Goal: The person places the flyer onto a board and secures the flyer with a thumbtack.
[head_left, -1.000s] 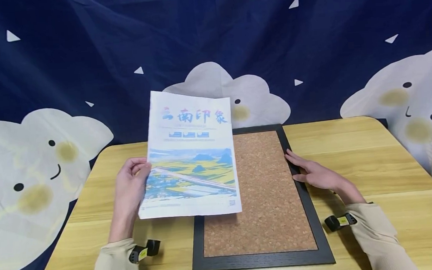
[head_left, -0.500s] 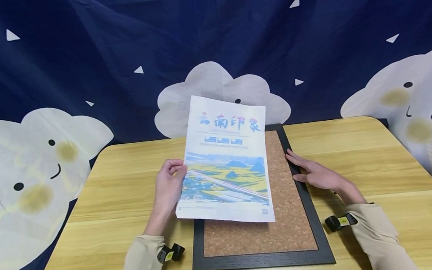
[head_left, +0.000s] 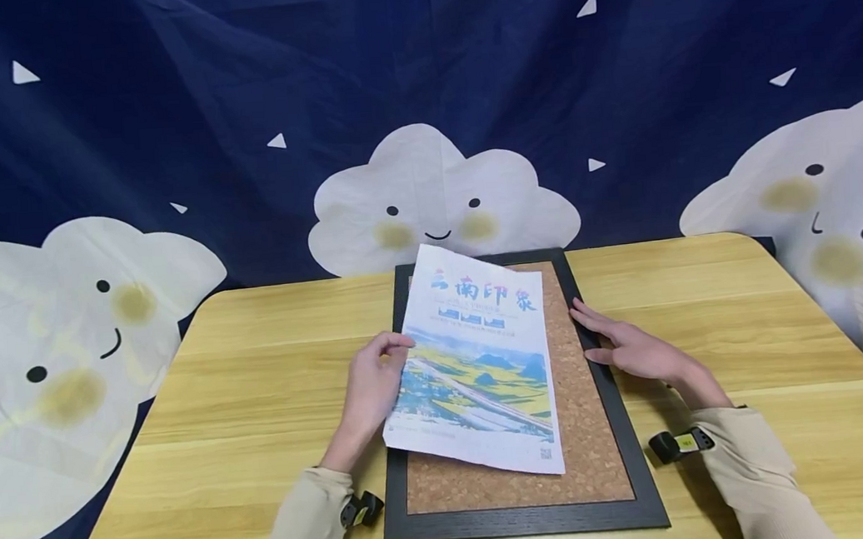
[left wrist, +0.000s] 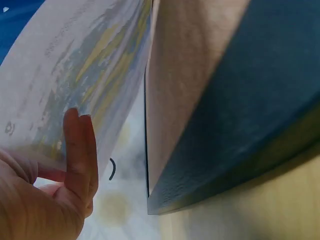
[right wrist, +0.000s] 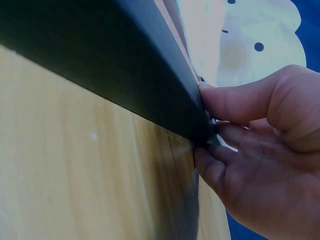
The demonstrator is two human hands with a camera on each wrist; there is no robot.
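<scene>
A printed poster (head_left: 479,365) with a landscape picture and coloured characters lies tilted over the cork board (head_left: 578,426), whose black frame (head_left: 524,520) sits on the wooden table (head_left: 259,382). My left hand (head_left: 374,382) pinches the poster's left edge; the left wrist view shows the fingers (left wrist: 77,150) curled against the poster (left wrist: 75,65) beside the frame (left wrist: 230,130). My right hand (head_left: 627,346) rests with straight fingers on the frame's right side; in the right wrist view its fingertips (right wrist: 215,102) touch the black frame (right wrist: 110,60).
A dark blue backdrop with white cloud faces (head_left: 437,194) hangs behind the table. Bare wood lies left and right of the frame. The table's front edge runs close to my sleeves.
My left hand has carried the poster rightward and down, from upright beside the frame to low over the cork. The right hand has stayed on the frame.
</scene>
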